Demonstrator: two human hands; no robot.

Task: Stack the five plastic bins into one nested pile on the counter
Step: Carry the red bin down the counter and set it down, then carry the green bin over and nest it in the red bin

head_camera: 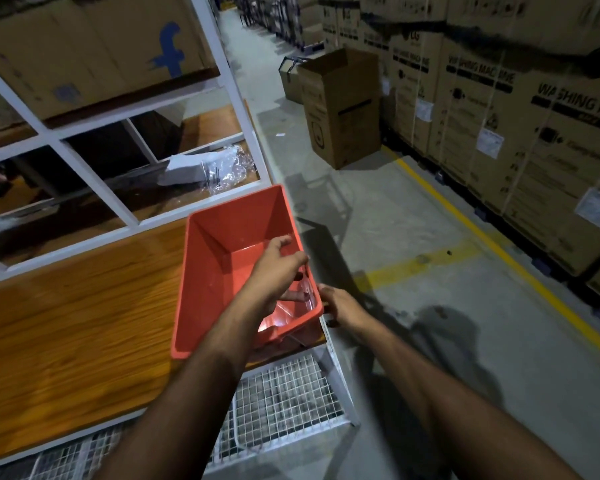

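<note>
A red plastic bin (pixel 219 282) stands open side up at the right end of the wooden counter (pixel 84 323). Its near right corner hangs past the counter's edge. Under that corner a second red edge (pixel 284 337) shows, perhaps another bin nested below. My left hand (pixel 278 268) reaches across the bin, its fingers curled over the right rim. My right hand (pixel 340 306) is outside the bin and grips its near right corner. No other bins are in view.
A white metal shelf frame (pixel 132 216) rises behind the counter, with a crumpled plastic bag (pixel 219 168) and cardboard boxes on it. Wire mesh (pixel 284 400) lies under the counter's right end. To the right are the concrete aisle floor, a yellow floor line (pixel 492 244) and stacked washing machine cartons (pixel 534 133).
</note>
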